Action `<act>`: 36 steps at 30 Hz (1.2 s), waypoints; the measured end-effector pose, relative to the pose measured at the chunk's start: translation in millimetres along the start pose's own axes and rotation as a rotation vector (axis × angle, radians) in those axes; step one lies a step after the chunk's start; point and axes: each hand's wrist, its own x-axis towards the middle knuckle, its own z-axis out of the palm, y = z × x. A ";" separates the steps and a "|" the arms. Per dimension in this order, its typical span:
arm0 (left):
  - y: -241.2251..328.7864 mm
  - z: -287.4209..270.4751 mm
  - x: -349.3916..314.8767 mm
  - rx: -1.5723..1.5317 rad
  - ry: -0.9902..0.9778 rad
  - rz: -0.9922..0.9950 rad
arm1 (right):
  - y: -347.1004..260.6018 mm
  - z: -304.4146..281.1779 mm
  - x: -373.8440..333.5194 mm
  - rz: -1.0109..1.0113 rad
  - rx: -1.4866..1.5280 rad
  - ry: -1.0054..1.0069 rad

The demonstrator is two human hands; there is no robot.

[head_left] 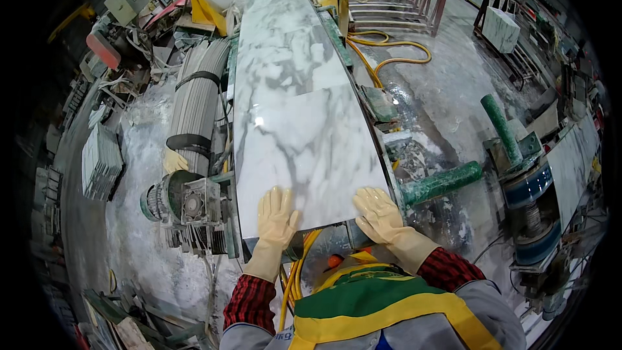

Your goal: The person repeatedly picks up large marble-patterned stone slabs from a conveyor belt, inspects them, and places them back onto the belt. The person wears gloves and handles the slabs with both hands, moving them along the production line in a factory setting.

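Note:
A polished white marble slab [311, 142] with grey veins lies flat on a long machine bed, its near edge in front of my body. My left hand [277, 215], in a cream rubber glove, rests flat on the slab's near left corner with the fingers stretched forward. On the near right corner lies my right hand [377, 212], gloved the same way, fingers spread and pointing forward-left. Neither hand grips anything. Beyond this slab more white marble [275, 19] continues along the bed to the far end.
An electric motor with gearbox [188, 201] sits left of the bed, below a strapped bundle of strips [194, 100]. To the right are a green roller [444, 181], a yellow hose [405, 58] and a metal rack [402, 10]. Stacked tiles [102, 162] stand at far left.

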 end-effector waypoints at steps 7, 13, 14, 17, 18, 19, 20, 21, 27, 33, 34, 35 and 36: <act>-26.7 -3.3 28.2 0.068 -0.023 -0.154 | 18.3 2.9 4.6 -0.019 0.058 -0.059; -48.1 9.2 93.6 0.099 0.021 -0.278 | 39.2 -7.7 54.1 -0.020 -0.013 -0.191; -51.1 14.9 105.4 0.131 0.042 -0.288 | 40.2 -7.4 54.7 -0.031 -0.024 -0.209; -74.1 45.1 130.8 0.197 0.150 -0.253 | 54.7 -0.9 72.1 -0.092 -0.008 -0.270; -60.5 25.7 151.3 0.134 0.079 -0.267 | 61.4 1.9 79.5 -0.098 0.004 -0.284; -56.5 26.7 167.3 0.127 0.076 -0.254 | 69.8 7.1 88.5 -0.074 -0.015 -0.264; -57.5 24.7 176.7 0.130 0.077 -0.251 | 76.8 15.3 101.9 -0.062 -0.028 -0.241; -60.3 25.8 186.3 0.133 0.076 -0.241 | 82.1 23.1 115.6 -0.043 -0.041 -0.216; -62.1 34.7 241.4 0.149 0.157 -0.153 | 108.9 40.5 183.0 -0.001 -0.089 -0.179; -67.6 36.2 296.3 0.065 0.045 -0.087 | 120.1 48.5 219.0 0.052 -0.074 -0.180; -67.5 36.8 301.6 0.060 0.041 -0.082 | 120.6 50.0 223.8 0.058 -0.076 -0.173; -65.1 35.0 307.9 0.061 0.026 -0.078 | 121.7 51.0 227.8 0.070 -0.079 -0.163; -62.7 33.0 312.7 0.062 0.011 -0.075 | 123.2 52.9 230.2 0.081 -0.082 -0.153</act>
